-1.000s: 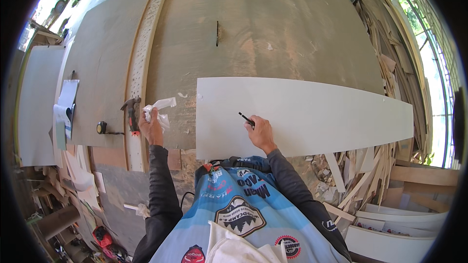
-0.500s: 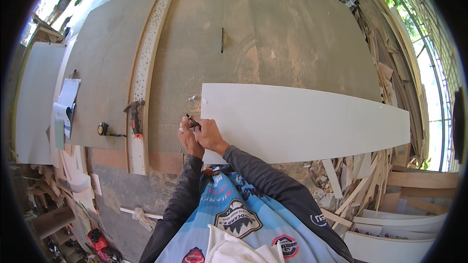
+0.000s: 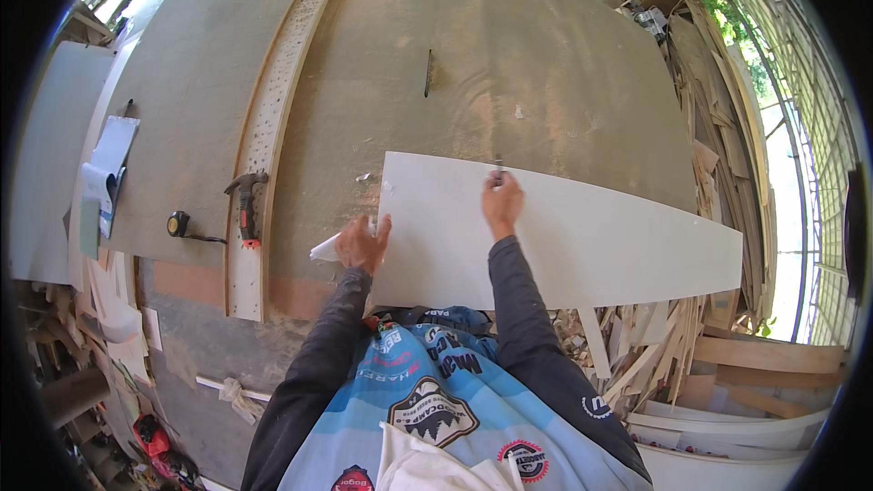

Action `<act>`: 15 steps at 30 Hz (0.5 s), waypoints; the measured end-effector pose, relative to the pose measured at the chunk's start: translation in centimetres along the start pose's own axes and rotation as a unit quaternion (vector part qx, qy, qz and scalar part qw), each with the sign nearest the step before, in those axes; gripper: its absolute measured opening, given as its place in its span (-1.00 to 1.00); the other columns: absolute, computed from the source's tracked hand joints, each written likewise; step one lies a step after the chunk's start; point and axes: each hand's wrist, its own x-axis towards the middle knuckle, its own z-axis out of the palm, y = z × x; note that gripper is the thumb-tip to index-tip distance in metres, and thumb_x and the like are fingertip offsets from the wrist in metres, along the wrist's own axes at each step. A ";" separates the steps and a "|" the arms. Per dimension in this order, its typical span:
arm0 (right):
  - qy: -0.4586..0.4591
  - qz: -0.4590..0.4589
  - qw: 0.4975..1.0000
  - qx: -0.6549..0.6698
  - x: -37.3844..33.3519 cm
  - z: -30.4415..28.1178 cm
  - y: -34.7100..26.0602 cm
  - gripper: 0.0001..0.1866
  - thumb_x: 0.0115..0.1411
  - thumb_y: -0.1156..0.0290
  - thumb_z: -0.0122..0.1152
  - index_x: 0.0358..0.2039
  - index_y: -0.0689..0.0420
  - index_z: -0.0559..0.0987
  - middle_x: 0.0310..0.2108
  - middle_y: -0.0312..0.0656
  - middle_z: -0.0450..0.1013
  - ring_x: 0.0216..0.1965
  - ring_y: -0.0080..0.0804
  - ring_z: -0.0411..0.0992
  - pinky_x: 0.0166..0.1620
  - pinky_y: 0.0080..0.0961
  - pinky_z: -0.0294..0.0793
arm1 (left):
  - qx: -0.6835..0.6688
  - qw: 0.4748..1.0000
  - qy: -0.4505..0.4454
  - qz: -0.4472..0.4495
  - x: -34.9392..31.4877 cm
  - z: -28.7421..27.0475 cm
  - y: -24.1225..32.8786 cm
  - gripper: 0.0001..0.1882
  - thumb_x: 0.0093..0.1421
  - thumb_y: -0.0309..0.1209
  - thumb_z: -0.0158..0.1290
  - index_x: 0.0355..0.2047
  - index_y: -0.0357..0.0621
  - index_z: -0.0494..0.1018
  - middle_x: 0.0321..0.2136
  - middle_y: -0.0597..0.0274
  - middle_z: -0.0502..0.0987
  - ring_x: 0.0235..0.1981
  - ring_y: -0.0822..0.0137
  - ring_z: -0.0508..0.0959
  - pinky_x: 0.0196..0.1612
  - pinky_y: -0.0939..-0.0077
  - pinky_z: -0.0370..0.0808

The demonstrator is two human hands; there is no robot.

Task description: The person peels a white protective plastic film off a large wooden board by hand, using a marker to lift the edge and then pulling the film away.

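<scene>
My right hand (image 3: pixel 503 204) is closed around a slim dark pen-like tool (image 3: pixel 498 166), whose tip stands at the curved far edge of a white panel (image 3: pixel 582 245). By the panel's left edge is my left hand (image 3: pixel 362 245), thumb and forefinger stretched apart. A folded white piece, paper or cloth (image 3: pixel 325 249), sticks out from under its fingers and appears to be held by them; the grip itself is partly hidden. The panel lies flat, with a straight left end and a narrower right end.
Left of the panel, a hammer (image 3: pixel 245 209) rests on a long pale board strip (image 3: pixel 264 109) dotted with holes. A tape measure (image 3: pixel 179 224) and a notepad (image 3: pixel 111 159) lie farther left. Another dark slim tool (image 3: pixel 427 73) is on the brown worktop (image 3: pixel 382 36). Wood offcuts (image 3: pixel 727 155) pile up rightward.
My hands have come apart. The right one moved right and away with the pen-like tool to the panel's far edge; the left stays near the left edge, its white piece now showing more.
</scene>
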 end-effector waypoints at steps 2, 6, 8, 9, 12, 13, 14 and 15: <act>0.052 0.007 0.996 -0.073 2.2 -2.6 2.0 -0.83 0.17 0.38 0.14 -0.28 0.16 0.60 -0.29 0.00 0.53 -0.22 0.06 0.52 -0.16 -0.07 0.48 | 0.012 0.998 -0.057 0.024 -0.7 0.4 0.9 -0.56 0.28 0.04 0.00 -0.34 -0.13 0.46 -0.37 0.09 0.59 -0.32 0.03 0.59 -0.24 0.14 0.47; -0.024 -0.102 0.985 -0.139 5.4 -5.7 5.9 -0.83 0.17 0.36 0.21 -0.29 0.18 0.61 -0.27 0.02 0.52 -0.21 0.09 0.51 -0.15 -0.06 0.47 | 0.020 0.998 -0.061 0.012 -0.6 1.0 0.9 -0.58 0.31 0.01 -0.04 -0.36 -0.13 0.47 -0.38 0.11 0.59 -0.34 0.03 0.59 -0.26 0.14 0.47; -0.076 -0.130 0.979 -0.136 6.0 -6.6 6.0 -0.85 0.17 0.37 0.23 -0.32 0.17 0.62 -0.28 0.00 0.52 -0.22 0.09 0.52 -0.16 -0.07 0.48 | 0.013 0.998 -0.054 0.015 -0.7 1.1 0.6 -0.58 0.32 0.00 -0.05 -0.35 -0.13 0.46 -0.38 0.10 0.59 -0.34 0.03 0.59 -0.26 0.14 0.47; -0.101 -0.142 0.975 -0.134 6.1 -7.1 6.0 -0.85 0.16 0.37 0.24 -0.33 0.17 0.62 -0.28 -0.01 0.53 -0.23 0.09 0.52 -0.17 -0.07 0.48 | 0.015 0.998 -0.054 0.014 -0.7 1.1 0.7 -0.58 0.32 0.00 -0.04 -0.36 -0.13 0.46 -0.39 0.10 0.59 -0.34 0.03 0.59 -0.26 0.14 0.47; -0.114 -0.236 0.951 -0.165 6.8 -7.4 6.6 -0.87 0.16 0.37 0.24 -0.37 0.15 0.64 -0.30 -0.03 0.53 -0.30 0.07 0.54 -0.23 -0.10 0.51 | 0.022 0.998 -0.052 0.012 -0.8 1.0 0.8 -0.58 0.32 -0.01 -0.04 -0.37 -0.14 0.46 -0.40 0.09 0.59 -0.34 0.03 0.59 -0.26 0.14 0.47; -0.121 -0.258 0.941 -0.183 7.1 -7.5 6.8 -0.88 0.15 0.39 0.23 -0.37 0.15 0.64 -0.31 -0.03 0.54 -0.32 0.06 0.55 -0.24 -0.11 0.52 | 0.025 0.998 -0.050 0.013 -0.8 0.9 0.8 -0.58 0.32 -0.01 -0.04 -0.37 -0.14 0.47 -0.40 0.09 0.59 -0.34 0.02 0.60 -0.26 0.14 0.48; -0.129 -0.280 0.930 -0.201 7.4 -7.7 7.0 -0.88 0.14 0.40 0.22 -0.37 0.15 0.64 -0.32 -0.03 0.54 -0.34 0.05 0.55 -0.26 -0.13 0.52 | 0.028 0.998 -0.047 0.014 -0.8 0.9 0.8 -0.58 0.32 -0.02 -0.04 -0.37 -0.14 0.47 -0.40 0.08 0.59 -0.34 0.02 0.60 -0.27 0.14 0.48; -0.137 -0.302 0.918 -0.217 7.6 -7.7 7.3 -0.89 0.14 0.42 0.22 -0.36 0.15 0.65 -0.33 -0.03 0.54 -0.36 0.05 0.55 -0.27 -0.14 0.53 | 0.027 0.998 -0.052 0.014 -0.8 0.8 0.9 -0.59 0.32 -0.02 -0.04 -0.37 -0.14 0.47 -0.40 0.08 0.59 -0.35 0.02 0.60 -0.27 0.14 0.48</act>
